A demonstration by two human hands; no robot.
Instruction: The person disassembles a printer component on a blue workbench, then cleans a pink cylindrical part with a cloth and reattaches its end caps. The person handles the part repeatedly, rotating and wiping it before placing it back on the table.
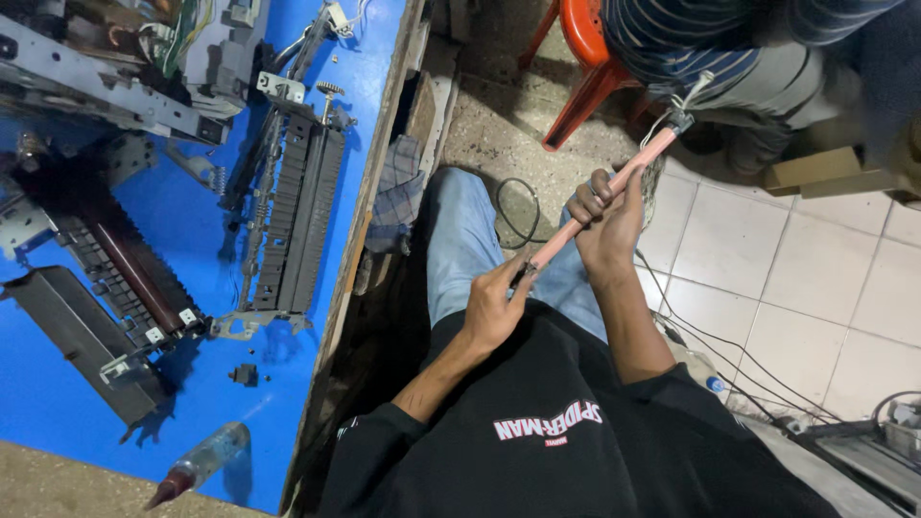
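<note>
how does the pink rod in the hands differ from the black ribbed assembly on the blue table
The pink rod is thin, smooth and held slanted in the air by both hands; the black ribbed assembly is wide, ridged and lies flat on the blue table. Both are long and narrow.

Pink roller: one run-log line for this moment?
left hand grips pink roller near end | right hand wraps middle | held over lap, beside blue table

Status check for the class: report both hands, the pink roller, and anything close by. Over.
Left hand pinches near end of pink roller. Right hand wraps its middle. Roller slanted over lap, clear of blue table. Red stool beyond far end.
</note>
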